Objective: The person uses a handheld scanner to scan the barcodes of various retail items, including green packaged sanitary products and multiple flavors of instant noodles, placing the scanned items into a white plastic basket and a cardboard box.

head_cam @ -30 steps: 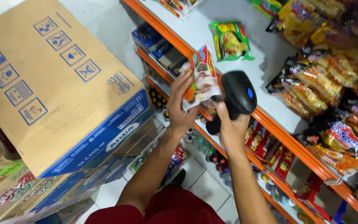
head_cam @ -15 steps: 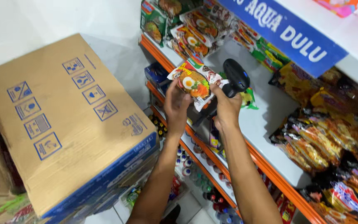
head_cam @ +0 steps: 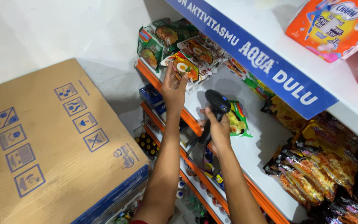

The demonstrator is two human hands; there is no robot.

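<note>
— What's the left hand (head_cam: pixel 174 88) doing up there?

— It's reaching to the back of the white shelf (head_cam: pixel 262 145), fingers and thumb pinching the lower edge of a noodle packet (head_cam: pixel 184 69). The packet sits on the front of a stack of similar packets (head_cam: pixel 168 39) at the far end of the shelf, tilted a little toward the hand.

— And the right hand (head_cam: pixel 218 132)?

— Wrapped round the handle of a black scanner (head_cam: pixel 214 108), fingers curled tight about the grip. The scanner's head is uppermost, near the noodle packet but not touching it.

— Anything right under the scanner?

— A green snack packet (head_cam: pixel 238 119) lies flat on the shelf just beside the right hand, partly hidden behind it. Further along to the right there's a heap of dark red and yellow packets (head_cam: pixel 311 166) piled against each other.

— What's above?

— A blue strip (head_cam: pixel 262 62) runs along the edge of the upper shelf, and an orange packet (head_cam: pixel 332 25) sits on top of that one.

— And to the left?

— A big cardboard box (head_cam: pixel 54 141) with blue symbols on its top, close beside the left forearm. Below the arms, lower shelves with orange edges hold small bottles (head_cam: pixel 148 144); I can't make out what kind.
</note>
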